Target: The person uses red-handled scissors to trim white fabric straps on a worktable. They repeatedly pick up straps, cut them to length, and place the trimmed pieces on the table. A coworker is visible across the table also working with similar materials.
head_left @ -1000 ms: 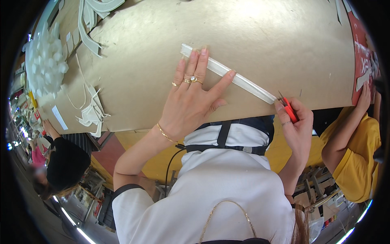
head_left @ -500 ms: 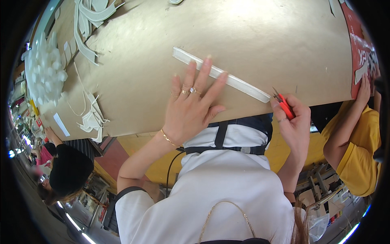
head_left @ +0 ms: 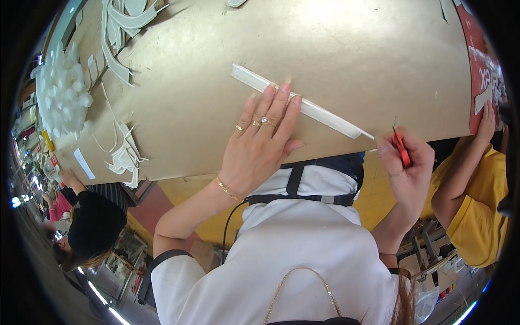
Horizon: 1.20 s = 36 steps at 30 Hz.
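A long, narrow off-white strip (head_left: 327, 119) lies slantwise on the brown-covered table. My left hand (head_left: 265, 127) rests flat across its middle, fingers stretched out and pressing it down. From the strip's right end a thin white tail (head_left: 368, 134) runs to the fingertips of my right hand (head_left: 410, 162), which seem to pinch it. That same hand is closed round red-handled thread snips (head_left: 402, 150), their dark blades pointing away from me. How far the tail reaches under the fingers is hidden.
Curved off-white pieces (head_left: 116, 38) pile up at the far left, beside a cluster of translucent white pointed pieces (head_left: 64, 92). Off-white scraps with thin cords (head_left: 125, 154) lie near the front edge. Co-workers sit at both sides; one's hand (head_left: 486, 122) touches a red sheet (head_left: 474, 46) at right.
My right hand has moved right, away from the strip's end, and a thin tail now stretches between them. My left hand has shifted slightly right along the strip.
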{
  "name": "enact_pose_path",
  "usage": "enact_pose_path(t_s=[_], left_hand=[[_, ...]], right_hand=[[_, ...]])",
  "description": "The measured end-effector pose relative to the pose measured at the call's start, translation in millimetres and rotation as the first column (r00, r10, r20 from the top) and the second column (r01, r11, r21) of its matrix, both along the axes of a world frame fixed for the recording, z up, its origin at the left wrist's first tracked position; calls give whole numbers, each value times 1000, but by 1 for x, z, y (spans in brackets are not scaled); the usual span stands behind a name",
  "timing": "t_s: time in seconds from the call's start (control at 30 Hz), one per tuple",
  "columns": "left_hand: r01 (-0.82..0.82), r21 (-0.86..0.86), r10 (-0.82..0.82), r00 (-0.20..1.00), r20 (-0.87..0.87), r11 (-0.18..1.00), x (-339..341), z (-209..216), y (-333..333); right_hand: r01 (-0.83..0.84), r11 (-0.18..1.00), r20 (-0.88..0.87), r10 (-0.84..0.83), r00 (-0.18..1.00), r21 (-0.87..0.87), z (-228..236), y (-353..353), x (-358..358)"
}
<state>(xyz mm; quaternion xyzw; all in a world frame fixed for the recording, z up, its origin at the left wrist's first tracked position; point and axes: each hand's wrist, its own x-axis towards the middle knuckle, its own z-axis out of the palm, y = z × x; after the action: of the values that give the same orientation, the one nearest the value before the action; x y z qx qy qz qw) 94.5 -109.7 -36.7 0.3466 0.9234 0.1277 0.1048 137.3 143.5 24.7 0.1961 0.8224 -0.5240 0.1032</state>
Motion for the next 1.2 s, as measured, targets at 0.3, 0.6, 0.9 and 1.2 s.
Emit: enact_pose_path(t_s=[0.3, 0.6, 0.9, 1.2], left_hand=[[-7, 33, 6, 999, 32, 999, 1, 0, -1], [-71, 82, 67, 997, 46, 994, 5, -5, 3], [-50, 11, 50, 999, 5, 999, 5, -2, 5], [-27, -7, 27, 1000, -9, 1000, 4, -1, 5]], right_hand=[[24, 996, 74, -30, 997, 91, -33, 1, 24], [29, 986, 33, -35, 999, 163, -34, -3, 21], [14, 975, 47, -25, 999, 222, -33, -4, 19], [-16, 960, 41, 5, 999, 278, -34, -4, 19]])
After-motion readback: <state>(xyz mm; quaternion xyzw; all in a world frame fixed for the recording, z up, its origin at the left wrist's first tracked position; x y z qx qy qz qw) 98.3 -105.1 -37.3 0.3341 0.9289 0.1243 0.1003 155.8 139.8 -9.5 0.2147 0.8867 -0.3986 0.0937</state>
